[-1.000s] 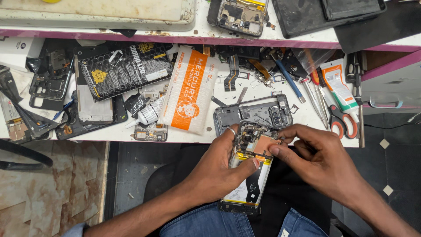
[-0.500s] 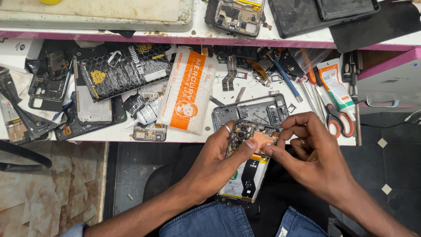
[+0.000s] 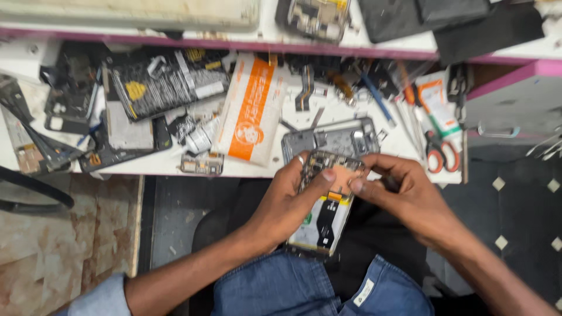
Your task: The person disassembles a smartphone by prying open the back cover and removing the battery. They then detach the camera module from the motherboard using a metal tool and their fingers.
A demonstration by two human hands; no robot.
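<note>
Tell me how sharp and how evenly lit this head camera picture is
Head view: motion blur smears the whole frame; the opened phone in the left hand and right hand is soft, the white bench brightly lit, the floor beneath much darker.

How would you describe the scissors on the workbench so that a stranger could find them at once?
Start at the white workbench, cluttered with phone parts, and go to its right end. There, right of the opened phone held in both hands, lie the scissors. Their orange-red loop handles set them apart from the thin tools lying beside them.
</note>
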